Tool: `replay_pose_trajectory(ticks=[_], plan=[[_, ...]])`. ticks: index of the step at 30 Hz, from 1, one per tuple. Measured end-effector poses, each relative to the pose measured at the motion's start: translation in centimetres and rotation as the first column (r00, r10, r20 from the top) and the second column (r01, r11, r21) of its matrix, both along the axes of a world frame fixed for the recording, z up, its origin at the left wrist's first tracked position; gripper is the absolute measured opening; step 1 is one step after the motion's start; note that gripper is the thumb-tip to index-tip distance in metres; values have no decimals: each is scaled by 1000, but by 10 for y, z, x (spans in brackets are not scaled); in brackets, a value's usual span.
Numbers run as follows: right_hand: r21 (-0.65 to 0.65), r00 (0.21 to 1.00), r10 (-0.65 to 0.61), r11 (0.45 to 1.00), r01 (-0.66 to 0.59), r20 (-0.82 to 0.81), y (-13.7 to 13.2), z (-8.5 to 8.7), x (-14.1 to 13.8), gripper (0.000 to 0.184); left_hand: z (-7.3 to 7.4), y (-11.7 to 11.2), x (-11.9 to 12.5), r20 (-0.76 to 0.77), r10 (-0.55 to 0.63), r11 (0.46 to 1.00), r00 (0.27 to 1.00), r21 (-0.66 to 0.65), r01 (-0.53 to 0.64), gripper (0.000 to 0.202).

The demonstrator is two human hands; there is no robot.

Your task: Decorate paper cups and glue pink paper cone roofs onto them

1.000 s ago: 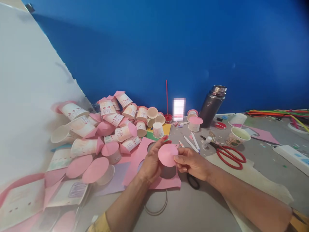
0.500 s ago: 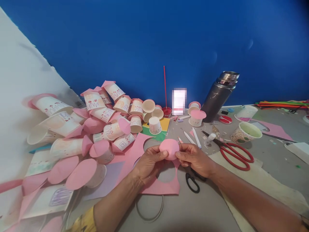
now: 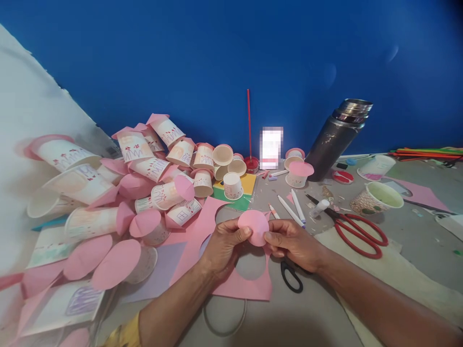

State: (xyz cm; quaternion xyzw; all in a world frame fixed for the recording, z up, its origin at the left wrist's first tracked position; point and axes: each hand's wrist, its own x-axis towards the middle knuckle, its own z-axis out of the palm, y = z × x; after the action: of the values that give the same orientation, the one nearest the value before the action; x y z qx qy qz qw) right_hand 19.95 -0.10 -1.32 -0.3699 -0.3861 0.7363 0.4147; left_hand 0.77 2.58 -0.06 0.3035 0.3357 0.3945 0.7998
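Note:
A round pink paper disc point(image 3: 255, 225) is held up between both hands in the middle of the view. My left hand point(image 3: 226, 245) pinches its left edge, thumb on the near face. On the opposite edge, my right hand point(image 3: 293, 242) grips it between thumb and curled fingers. Below them lies a pink paper sheet point(image 3: 249, 288) with round holes cut from it. Black-handled scissors point(image 3: 292, 278) rest under my right hand, their blades hidden by it.
Many decorated paper cups point(image 3: 135, 146) with pink paper tops are heaped at left. At right are red-handled scissors point(image 3: 358, 236), a glue stick point(image 3: 320, 208), white markers point(image 3: 291, 210), a patterned cup point(image 3: 376, 198) and a tilted dark flask point(image 3: 336, 137). A blue wall point(image 3: 202, 58) stands behind.
The pink disc has tilted to face me more squarely, and both hands still hold it. The whole view has shifted slightly.

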Motion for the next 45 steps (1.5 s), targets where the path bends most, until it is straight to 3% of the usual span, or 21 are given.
replay_pose_trajectory(ticks=[6,9,10,12,14,16,18,21,23,30,36,45], plan=[[-25,1000,7,1000,-8,-29,1,2,-1,41,3,0,1,-66,-20,997,998,78,25,30],[76,986,-139,988,132,92,0,3,-2,39,3,0,1,-110,24,996,994,93,-14,31],[156,953,-247,963,221,177,-1,4,-2,37,3,0,1,-117,36,996,992,81,-26,32],[385,801,-493,850,361,339,-5,7,-2,30,2,0,1,-126,45,998,991,42,-40,31],[599,651,-644,722,346,401,-8,10,-2,21,3,-1,2,-124,37,999,992,11,-36,31],[687,627,-670,670,282,397,-10,11,-2,19,4,-1,2,-108,4,1000,994,-2,-5,33],[627,707,-603,724,289,370,-9,9,-1,30,4,-2,2,-75,-44,999,996,-3,44,37],[345,863,-434,876,337,258,-4,5,1,49,3,-4,3,-41,-88,996,995,-8,87,38],[197,917,-364,923,331,163,-2,3,0,55,2,-5,4,-36,-107,994,994,-7,107,38],[58,960,-278,958,280,-36,-3,3,-5,55,-2,-7,5,-49,-141,989,989,41,143,38],[64,975,-212,974,216,-64,-3,-1,-5,55,-3,-8,5,-57,-193,980,980,42,195,44],[115,987,-152,981,157,-53,-6,-1,-6,50,-6,-8,3,-57,-220,973,974,63,223,38]])
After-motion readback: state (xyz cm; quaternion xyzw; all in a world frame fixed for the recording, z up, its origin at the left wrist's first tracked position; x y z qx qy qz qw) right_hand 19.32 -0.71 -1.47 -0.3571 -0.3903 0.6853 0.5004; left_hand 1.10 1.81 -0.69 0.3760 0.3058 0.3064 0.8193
